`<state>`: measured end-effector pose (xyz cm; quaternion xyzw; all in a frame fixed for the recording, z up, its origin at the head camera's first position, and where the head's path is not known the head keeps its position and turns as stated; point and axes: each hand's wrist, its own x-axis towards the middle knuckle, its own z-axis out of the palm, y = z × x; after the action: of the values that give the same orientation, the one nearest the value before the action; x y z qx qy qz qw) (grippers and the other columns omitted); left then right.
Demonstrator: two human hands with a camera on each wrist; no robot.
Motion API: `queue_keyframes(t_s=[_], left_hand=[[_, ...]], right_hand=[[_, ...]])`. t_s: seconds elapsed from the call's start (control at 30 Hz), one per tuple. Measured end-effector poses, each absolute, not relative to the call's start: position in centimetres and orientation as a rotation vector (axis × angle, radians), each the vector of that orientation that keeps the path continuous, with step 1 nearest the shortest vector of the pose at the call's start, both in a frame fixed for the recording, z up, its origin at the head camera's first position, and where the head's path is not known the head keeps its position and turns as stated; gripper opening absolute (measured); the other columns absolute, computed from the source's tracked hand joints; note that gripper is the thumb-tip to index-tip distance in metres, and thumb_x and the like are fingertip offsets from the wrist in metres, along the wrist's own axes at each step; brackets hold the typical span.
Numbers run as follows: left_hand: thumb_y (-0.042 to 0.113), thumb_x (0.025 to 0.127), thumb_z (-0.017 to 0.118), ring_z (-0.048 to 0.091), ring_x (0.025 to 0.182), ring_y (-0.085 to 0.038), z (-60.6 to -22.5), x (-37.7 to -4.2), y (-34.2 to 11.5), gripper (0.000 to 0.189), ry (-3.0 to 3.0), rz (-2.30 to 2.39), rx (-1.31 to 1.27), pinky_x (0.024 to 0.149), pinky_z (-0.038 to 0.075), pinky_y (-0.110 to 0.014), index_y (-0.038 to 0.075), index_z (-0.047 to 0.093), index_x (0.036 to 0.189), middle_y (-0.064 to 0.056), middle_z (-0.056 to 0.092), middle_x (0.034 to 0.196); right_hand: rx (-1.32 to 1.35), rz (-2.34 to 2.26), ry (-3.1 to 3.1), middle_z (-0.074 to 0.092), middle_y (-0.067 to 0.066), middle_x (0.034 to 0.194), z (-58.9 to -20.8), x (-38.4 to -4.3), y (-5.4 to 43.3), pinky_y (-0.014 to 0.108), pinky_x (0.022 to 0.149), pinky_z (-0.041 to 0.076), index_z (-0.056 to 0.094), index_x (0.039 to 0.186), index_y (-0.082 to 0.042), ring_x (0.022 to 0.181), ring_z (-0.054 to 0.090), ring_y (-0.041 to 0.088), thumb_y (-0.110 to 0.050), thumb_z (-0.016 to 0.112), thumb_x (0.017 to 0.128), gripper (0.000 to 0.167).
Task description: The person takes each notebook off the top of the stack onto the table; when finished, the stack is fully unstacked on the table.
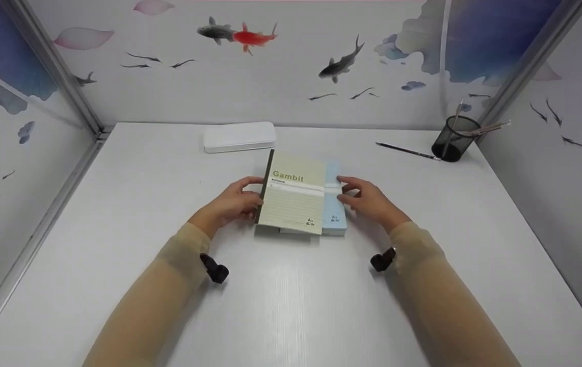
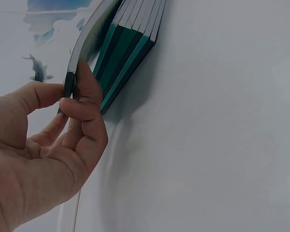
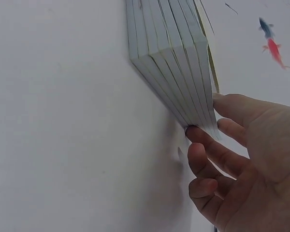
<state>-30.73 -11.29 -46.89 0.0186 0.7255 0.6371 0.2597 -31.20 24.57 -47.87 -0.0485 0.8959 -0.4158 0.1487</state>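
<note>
The left hand [image 1: 231, 205] pinches the dark spine of the green notebook [image 1: 293, 209], which sits shifted left over the blue stack [image 1: 334, 211], nearer to the far edge of the desk [image 1: 291, 316]. The right hand [image 1: 371, 204], thumb and fingers apart, touches the stack's right side. I judge the piling mostly done; the squaring remains.

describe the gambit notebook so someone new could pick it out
On the white table, in front of the white case, is a stack of notebooks. The Gambit notebook is the uppermost, with a dark spine down its left edge. Its yellowish green colour sets it apart from the pale blue notebook showing past its right edge.
</note>
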Motion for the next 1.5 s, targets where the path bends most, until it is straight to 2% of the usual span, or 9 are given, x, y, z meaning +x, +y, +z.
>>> queue_keyframes(t_s=[0.37,0.67,0.97,1.5], left_hand=[[0.004,0.094,0.058,0.063,0.078,-0.014,-46.1,-30.5,-14.8,0.068,1.99,1.781,0.0,0.063,0.048,-0.025,0.024,0.039,0.156,-0.006,0.07,0.111],[0.006,0.098,0.056,0.063,0.077,-0.012,-45.3,-30.4,-20.1,0.069,2.023,1.79,-0.047,0.065,0.048,-0.024,0.023,0.032,0.16,-0.002,0.071,0.109],[0.007,0.101,0.055,0.061,0.078,-0.012,-44.6,-30.0,-26.0,0.068,2.075,1.758,-0.106,0.067,0.049,-0.025,0.021,0.028,0.162,0.002,0.069,0.106],[0.012,0.102,0.058,0.065,0.083,-0.011,-44.7,-30.0,-33.2,0.075,2.123,1.619,-0.145,0.075,0.055,-0.028,0.017,0.018,0.165,0.009,0.069,0.101]], right_hand=[[-0.121,-1.164,2.579,0.056,0.005,0.145,-47.7,-30.7,24.6,0.034,0.089,0.053,0.04,0.159,-0.033,0.111,0.058,0.024,-0.029,0.065,0.103,0.062],[-0.168,-1.145,2.621,0.057,0.007,0.145,-47.8,-30.8,24.5,0.032,0.083,0.051,0.04,0.159,-0.031,0.109,0.056,0.025,-0.031,0.064,0.104,0.06],[-0.154,-1.159,2.604,0.056,0.005,0.145,-47.7,-30.6,24.4,0.032,0.085,0.052,0.04,0.16,-0.032,0.111,0.057,0.024,-0.031,0.064,0.104,0.061],[-0.154,-1.139,2.611,0.057,0.004,0.143,-47.5,-30.5,24.2,0.034,0.087,0.051,0.039,0.16,-0.031,0.111,0.056,0.024,-0.03,0.063,0.104,0.061]])
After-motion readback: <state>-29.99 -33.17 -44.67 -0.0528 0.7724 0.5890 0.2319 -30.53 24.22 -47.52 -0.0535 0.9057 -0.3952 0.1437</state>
